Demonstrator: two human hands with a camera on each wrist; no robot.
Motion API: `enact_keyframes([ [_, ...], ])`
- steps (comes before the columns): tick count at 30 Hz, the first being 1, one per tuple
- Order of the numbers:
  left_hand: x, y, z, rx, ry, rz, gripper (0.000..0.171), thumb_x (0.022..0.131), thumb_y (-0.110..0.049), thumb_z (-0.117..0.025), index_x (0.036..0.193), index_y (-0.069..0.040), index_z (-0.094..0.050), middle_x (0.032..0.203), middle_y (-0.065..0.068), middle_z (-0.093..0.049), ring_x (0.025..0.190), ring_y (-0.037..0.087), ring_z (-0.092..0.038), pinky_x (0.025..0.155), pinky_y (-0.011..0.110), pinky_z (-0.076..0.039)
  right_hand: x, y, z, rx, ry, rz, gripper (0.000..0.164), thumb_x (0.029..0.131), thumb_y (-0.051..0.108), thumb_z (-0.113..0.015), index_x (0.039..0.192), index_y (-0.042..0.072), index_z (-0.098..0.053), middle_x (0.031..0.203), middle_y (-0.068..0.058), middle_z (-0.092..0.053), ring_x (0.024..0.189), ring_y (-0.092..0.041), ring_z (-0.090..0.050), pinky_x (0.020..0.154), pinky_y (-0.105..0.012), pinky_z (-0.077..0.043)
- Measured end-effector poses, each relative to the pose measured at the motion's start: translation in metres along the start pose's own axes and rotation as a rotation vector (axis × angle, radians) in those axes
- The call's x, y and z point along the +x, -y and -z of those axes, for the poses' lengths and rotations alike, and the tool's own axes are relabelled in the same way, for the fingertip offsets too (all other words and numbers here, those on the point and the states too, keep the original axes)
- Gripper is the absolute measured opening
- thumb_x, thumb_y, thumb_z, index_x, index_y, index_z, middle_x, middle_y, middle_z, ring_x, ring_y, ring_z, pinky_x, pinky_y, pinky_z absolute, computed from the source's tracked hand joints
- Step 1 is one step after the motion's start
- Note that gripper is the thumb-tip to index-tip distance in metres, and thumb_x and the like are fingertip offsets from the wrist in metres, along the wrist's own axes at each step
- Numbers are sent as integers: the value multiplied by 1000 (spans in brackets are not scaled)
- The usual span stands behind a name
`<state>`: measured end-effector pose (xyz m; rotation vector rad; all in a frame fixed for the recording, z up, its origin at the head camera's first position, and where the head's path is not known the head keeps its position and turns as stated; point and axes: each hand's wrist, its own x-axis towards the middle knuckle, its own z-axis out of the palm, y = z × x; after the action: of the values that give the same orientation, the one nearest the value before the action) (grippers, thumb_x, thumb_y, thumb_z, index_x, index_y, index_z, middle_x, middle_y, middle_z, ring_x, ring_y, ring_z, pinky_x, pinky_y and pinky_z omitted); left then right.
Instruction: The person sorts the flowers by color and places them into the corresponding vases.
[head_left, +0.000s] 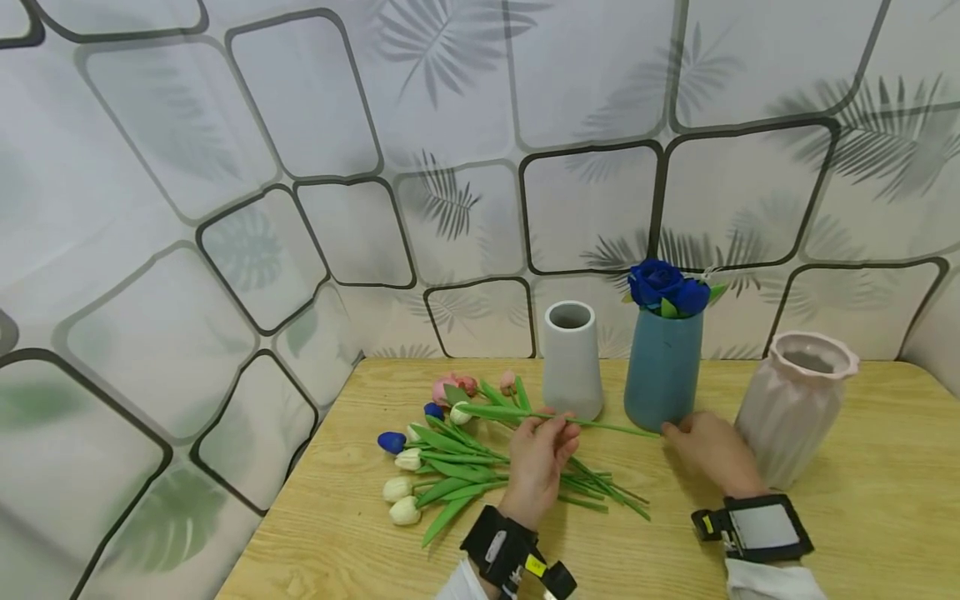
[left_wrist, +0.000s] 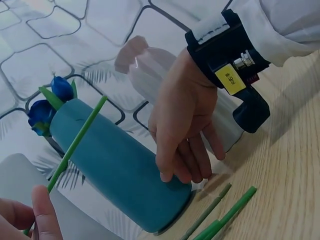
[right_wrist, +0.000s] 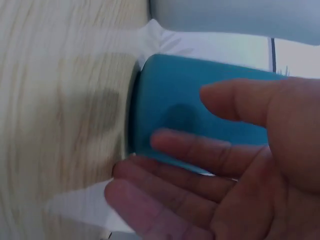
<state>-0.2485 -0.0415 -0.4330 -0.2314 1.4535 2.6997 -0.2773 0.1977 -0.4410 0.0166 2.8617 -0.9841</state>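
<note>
My left hand (head_left: 537, 458) pinches the green stem of an artificial white tulip (head_left: 461, 412), which lies nearly level above the other flowers. In the left wrist view, thumb and finger hold that stem (left_wrist: 75, 145), whose cut end points up in front of the blue vase (left_wrist: 115, 160). My right hand (head_left: 711, 450) is beside the base of this vase, and the right wrist view shows nothing between its loosely spread fingers (right_wrist: 190, 150). Blue roses (head_left: 660, 283) stand in the blue vase. Whether the right fingertips touch it I cannot tell.
White and blue tulips (head_left: 405, 510) with long stems lie on the wooden table (head_left: 322, 533), and pink flowers (head_left: 450, 387) lie behind them. A white vase (head_left: 572, 367) stands left of the blue one, a pinkish ruffled vase (head_left: 795, 408) to the right. Patterned cloth (head_left: 465, 217) hangs behind.
</note>
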Motion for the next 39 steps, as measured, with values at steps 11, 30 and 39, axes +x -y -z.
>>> enact_keyframes([
  [11,-1,0,0,-39,-46,-34,26,101,-5,-55,123,3,-45,104,10,-68,74,3,-67,66,14,-53,-3,21,-12,-36,17,170,26,98,25,-57,84,4,-66,68,-5,-54,59,-17,-46,55,-35,-37],
  [30,1,-2,3,276,-37,-380,27,99,-9,-61,120,6,-53,110,24,-68,72,21,-68,61,29,-58,1,31,-31,76,30,235,34,100,19,-57,119,-7,-67,70,-7,-62,57,-17,-50,57,-35,-42],
  [39,-2,-10,3,769,11,-941,13,104,-11,-53,115,-8,-60,98,11,-68,70,21,-67,53,22,-52,2,34,-43,184,73,249,64,100,23,-58,148,-10,-32,139,-40,-44,122,-51,-53,92,-52,-50],
])
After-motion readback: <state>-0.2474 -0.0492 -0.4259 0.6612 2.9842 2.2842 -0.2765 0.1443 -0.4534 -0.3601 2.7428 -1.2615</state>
